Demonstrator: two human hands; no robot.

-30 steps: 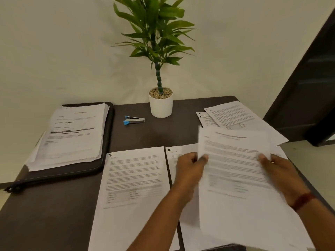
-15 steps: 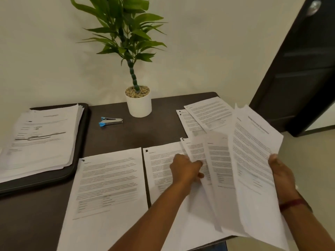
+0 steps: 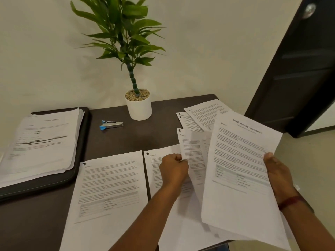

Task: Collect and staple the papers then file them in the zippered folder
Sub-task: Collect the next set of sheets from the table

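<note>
At nine o'clock on the dark table (image 3: 145,136), the zippered folder (image 3: 80,156) lies flat with a thick stack of papers (image 3: 41,142) resting on it. Two loose sheets (image 3: 108,187) lie side by side at about seven and six o'clock, and the blue-tipped stapler (image 3: 111,124) sits apart from them at eleven.

Collecting looks to be the step in hand, with nothing yet squared for stapling. The left hand (image 3: 173,169), at five o'clock, has its fingers curled and pinches the left edge of a lifted page (image 3: 192,151). The right hand (image 3: 279,171), at four o'clock, grips the right edge of a titled page (image 3: 241,169) between thumb and fingers and holds it tilted above the table; other pages fan out beneath it. Two more sheets (image 3: 201,113) wait at one o'clock.

The next move likely calls for bringing both pages together, gathering the flat sheets and tapping the edges even. Then comes a reach across to the stapler.

A white potted plant (image 3: 138,107) stands at twelve o'clock against a pale wall. A dark door (image 3: 299,69) rises at two o'clock, with pale floor (image 3: 308,160) below it.
</note>
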